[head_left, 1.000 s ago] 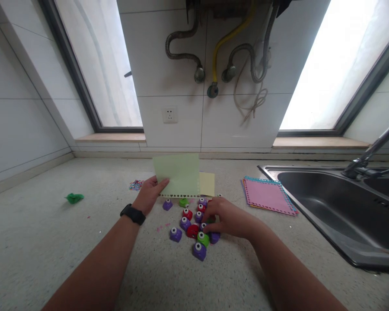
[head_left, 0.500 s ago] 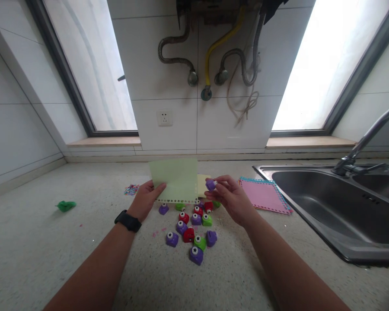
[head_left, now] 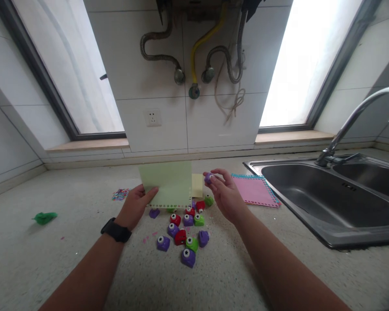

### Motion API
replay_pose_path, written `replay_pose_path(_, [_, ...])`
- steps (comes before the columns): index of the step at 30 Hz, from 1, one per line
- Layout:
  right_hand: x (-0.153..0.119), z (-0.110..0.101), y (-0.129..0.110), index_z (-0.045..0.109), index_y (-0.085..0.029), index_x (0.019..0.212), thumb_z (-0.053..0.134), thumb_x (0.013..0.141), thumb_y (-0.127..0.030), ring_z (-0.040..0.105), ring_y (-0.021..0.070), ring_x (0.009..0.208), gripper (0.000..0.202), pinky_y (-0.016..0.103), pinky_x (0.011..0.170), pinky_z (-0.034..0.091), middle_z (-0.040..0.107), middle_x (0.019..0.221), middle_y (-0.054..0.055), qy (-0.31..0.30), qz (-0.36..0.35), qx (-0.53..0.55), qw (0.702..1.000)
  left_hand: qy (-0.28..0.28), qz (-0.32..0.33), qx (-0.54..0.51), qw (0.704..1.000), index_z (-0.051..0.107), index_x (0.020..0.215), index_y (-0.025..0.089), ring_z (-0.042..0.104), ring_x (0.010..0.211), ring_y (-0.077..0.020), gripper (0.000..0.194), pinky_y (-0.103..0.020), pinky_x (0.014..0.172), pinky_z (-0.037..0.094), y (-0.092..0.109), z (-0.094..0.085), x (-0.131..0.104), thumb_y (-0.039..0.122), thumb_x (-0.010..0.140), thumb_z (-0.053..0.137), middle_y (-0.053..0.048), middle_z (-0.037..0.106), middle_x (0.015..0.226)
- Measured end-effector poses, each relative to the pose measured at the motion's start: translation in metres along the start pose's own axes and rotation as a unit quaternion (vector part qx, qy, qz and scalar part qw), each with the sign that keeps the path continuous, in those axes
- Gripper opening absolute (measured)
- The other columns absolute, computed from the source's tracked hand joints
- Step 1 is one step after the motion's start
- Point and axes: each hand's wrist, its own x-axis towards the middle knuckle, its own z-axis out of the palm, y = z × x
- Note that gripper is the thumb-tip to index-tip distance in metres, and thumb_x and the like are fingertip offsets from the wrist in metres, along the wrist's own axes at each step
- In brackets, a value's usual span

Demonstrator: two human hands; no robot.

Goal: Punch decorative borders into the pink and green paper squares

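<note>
My left hand (head_left: 138,202) grips the lower left part of a pale green sheet (head_left: 168,183), raised over the counter. Small punched holes line the sheet's bottom edge and part of its right edge. Between the fingers and thumb of my right hand (head_left: 227,194) is a small purple punch (head_left: 209,178), to the right of the sheet and apart from it. Below lie several small punches, among them a red one (head_left: 180,236), a green one (head_left: 192,243) and a purple one (head_left: 188,257). A yellow paper (head_left: 197,185) lies partly behind the green sheet.
Pink sheets with blue ones (head_left: 256,190) lie at the right, beside a steel sink (head_left: 298,190) with a faucet (head_left: 343,127). Colourful paper bits (head_left: 120,194) and a green crumpled piece (head_left: 44,218) are at the left. Pipes hang on the tiled wall.
The view has turned slightly right, so most things appear further left. The punch in my right hand has moved a little away from the green sheet. Both hands keep their holds.
</note>
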Motion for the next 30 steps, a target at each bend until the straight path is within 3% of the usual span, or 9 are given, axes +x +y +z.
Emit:
replay_pose_path(4, [0.0019,-0.0015,-0.0003,0.059,-0.024,0.103,0.083,0.070,-0.026,0.066,0.0191,0.102,0.041,0.042,0.104,0.042,0.074,0.104,0.006,0.029,0.001,-0.004,1.000,-0.006,0.000,0.010,1.000,0.072,0.107,0.016,0.073,0.090,-0.0235,0.041,-0.036,0.086,0.057,-0.0015,0.0011,0.0000,0.040,0.075,0.080,-0.008,0.078,0.101])
replay_pose_path(10, [0.0014,-0.0033,0.0002,0.061,-0.023,0.101,0.082,0.070,-0.023,0.066,0.0190,0.108,0.037,0.040,0.109,0.042,0.071,0.110,0.006,-0.003,-0.028,-0.012,1.000,-0.013,0.001,0.019,1.000,0.073,0.107,0.016,0.073,0.088,-0.0240,0.043,-0.038,0.086,0.057,-0.0013,0.0024,-0.0007,0.041,0.074,0.080,-0.008,0.078,0.101])
replay_pose_path(17, [-0.0018,-0.0048,-0.0014,0.061,-0.025,0.104,0.079,0.075,-0.023,0.067,0.0178,0.101,0.034,0.040,0.101,0.049,0.069,0.109,0.004,-0.039,-0.058,-0.070,0.995,-0.007,0.002,0.038,0.999,0.073,0.107,0.016,0.073,0.092,-0.0258,0.045,-0.038,0.083,0.058,-0.0020,0.0018,-0.0007,0.044,0.073,0.080,-0.008,0.078,0.100])
replay_pose_path(30, [-0.0010,-0.0088,-0.0013,0.066,-0.028,0.119,0.074,0.083,-0.029,0.065,0.0164,0.093,0.038,0.036,0.091,0.051,0.069,0.103,0.003,-0.071,-0.056,-0.079,0.993,-0.011,0.002,0.040,0.999,0.073,0.107,0.016,0.073,0.089,-0.0241,0.044,-0.035,0.081,0.058,-0.0018,0.0026,-0.0014,0.044,0.074,0.080,-0.009,0.078,0.100])
